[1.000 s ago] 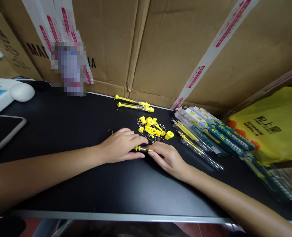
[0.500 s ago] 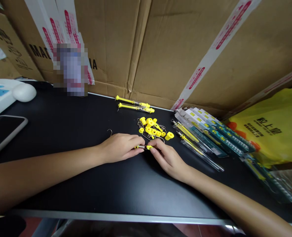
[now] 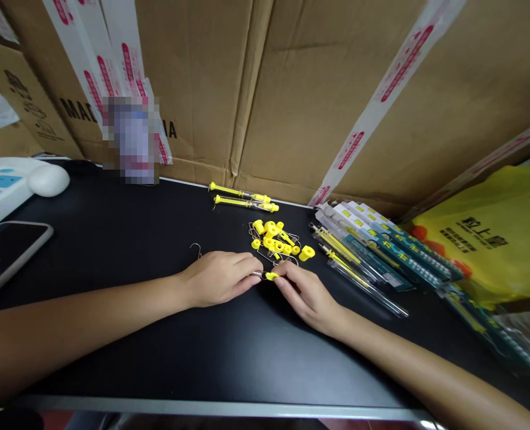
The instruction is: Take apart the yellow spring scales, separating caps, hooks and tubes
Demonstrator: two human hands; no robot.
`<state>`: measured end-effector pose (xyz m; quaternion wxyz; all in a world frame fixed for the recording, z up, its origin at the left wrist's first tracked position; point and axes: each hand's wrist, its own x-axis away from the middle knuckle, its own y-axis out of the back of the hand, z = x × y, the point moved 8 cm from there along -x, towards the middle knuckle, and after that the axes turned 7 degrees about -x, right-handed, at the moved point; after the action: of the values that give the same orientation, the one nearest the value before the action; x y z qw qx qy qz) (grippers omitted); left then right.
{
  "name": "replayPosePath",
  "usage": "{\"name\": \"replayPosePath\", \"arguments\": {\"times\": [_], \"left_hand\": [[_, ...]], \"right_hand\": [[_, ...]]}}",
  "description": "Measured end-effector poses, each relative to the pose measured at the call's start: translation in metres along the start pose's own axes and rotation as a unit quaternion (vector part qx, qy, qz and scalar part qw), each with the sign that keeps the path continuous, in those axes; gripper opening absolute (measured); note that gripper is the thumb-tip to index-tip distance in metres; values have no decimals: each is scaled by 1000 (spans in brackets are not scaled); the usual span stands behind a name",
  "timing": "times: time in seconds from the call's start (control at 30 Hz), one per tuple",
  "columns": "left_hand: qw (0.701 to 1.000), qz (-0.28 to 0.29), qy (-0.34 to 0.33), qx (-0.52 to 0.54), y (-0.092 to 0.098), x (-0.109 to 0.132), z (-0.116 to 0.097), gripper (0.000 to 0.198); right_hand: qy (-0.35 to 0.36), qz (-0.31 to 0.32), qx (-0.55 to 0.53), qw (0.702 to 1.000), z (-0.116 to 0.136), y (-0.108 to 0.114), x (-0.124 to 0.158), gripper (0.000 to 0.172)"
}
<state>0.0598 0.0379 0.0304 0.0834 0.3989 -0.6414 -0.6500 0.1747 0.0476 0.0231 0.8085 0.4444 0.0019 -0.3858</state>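
Note:
Near the middle of the black table (image 3: 229,364), my left hand (image 3: 222,278) is closed round a metal spring piece (image 3: 256,273); a thin metal hook (image 3: 196,246) sticks out behind it. My right hand (image 3: 307,295) pinches a small yellow plastic piece (image 3: 271,276), which meets the end of the spring piece. Just beyond the hands lies a pile of yellow caps (image 3: 271,230) with bent metal wires. Two yellow spring scales (image 3: 242,203) lie side by side farther back.
Clear tubes with yellow rods (image 3: 359,272) and green-and-white packages (image 3: 381,239) lie at the right, beside a yellow bag (image 3: 493,227). A phone (image 3: 9,251) and white power strip (image 3: 5,188) are at the left. Cardboard boxes (image 3: 193,83) stand behind.
The camera view has tilted slightly, so the scene sits lower. Less of the spring piece shows beyond my left fingers; both hands keep nearly the same position.

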Motion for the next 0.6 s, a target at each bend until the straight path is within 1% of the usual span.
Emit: {"name": "replayPosePath", "arguments": {"times": [0.1,0.2,0.27,0.3,0.37,0.47,0.53,0.6], "left_hand": [[1000,-11,-5,-21,2,0,0,22],[999,-19,-1,-35,5,0,0,22],[999,-26,-2,-34,6,1,0,22],[999,-28,-5,-30,6,1,-1,22],[999,-32,-19,-24,5,2,-2,22],[998,-34,-44,-30,2,2,-4,23],[998,-31,-46,-39,1,2,-4,23],[998,-25,-43,-43,-1,2,-3,22]], "right_hand": [[44,-20,72,996,4,4,1,8],[90,-25,191,977,11,5,3,11],[95,-16,235,967,13,3,3,15],[91,-9,238,967,13,1,3,16],[70,9,209,975,12,-2,2,16],[9,29,100,995,6,-5,1,15],[-37,36,23,998,1,-5,1,17],[-68,41,-31,996,-2,-5,1,19]]}}
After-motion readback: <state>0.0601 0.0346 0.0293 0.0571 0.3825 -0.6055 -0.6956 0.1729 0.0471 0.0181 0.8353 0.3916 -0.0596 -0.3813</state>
